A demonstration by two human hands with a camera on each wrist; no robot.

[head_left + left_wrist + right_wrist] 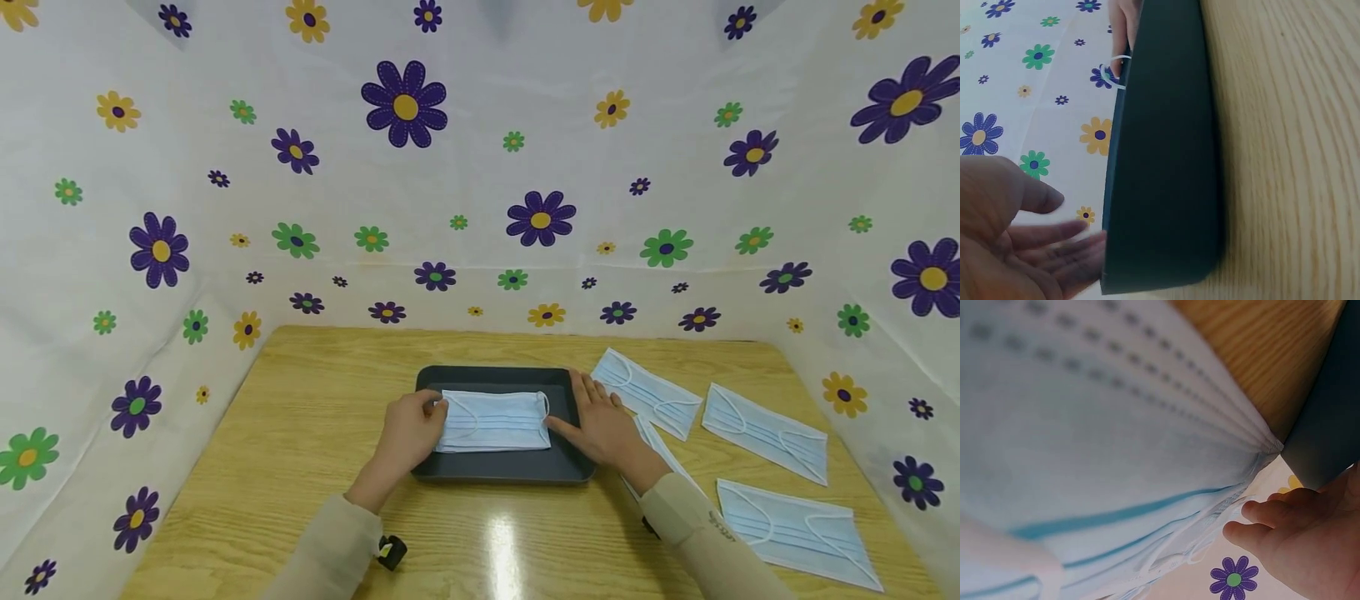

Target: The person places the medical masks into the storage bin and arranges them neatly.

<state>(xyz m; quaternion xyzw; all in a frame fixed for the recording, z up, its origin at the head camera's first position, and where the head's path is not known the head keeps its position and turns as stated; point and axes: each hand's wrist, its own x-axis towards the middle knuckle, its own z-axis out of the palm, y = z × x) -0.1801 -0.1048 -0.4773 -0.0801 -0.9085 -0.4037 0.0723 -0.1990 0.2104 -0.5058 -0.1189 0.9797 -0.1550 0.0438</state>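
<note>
Lying flat in the dark tray [510, 467], the blue face mask [491, 422] has its left end close to the tray's left wall and its right end short of the right wall. Its right ear loop [546, 403] bows upward, and the left wrist view shows a white loop standing above the rim.

The left hand [408, 429] is at the tray's left edge; its wrist view shows loose, fairly straight fingers with the thumb standing apart, so it appears to grasp nothing. The right hand [603, 421] lies over the right edge near the far corner, fingers extended, thumb reaching in to the mask's right end, also without a grip.

The step in hand looks like settling this mask in the tray. The next move seems to call for freeing both hands without catching that loop, then turning to another mask.

Right of the tray, a mask [648, 393] lies just beyond its far right corner, another [767, 433] toward the table's right edge, a third [798, 533] toward the near right corner, and a fourth [657, 447] partly under the right forearm. Flowered cloth [465, 167] rises behind the table's [315, 400] far edge.
</note>
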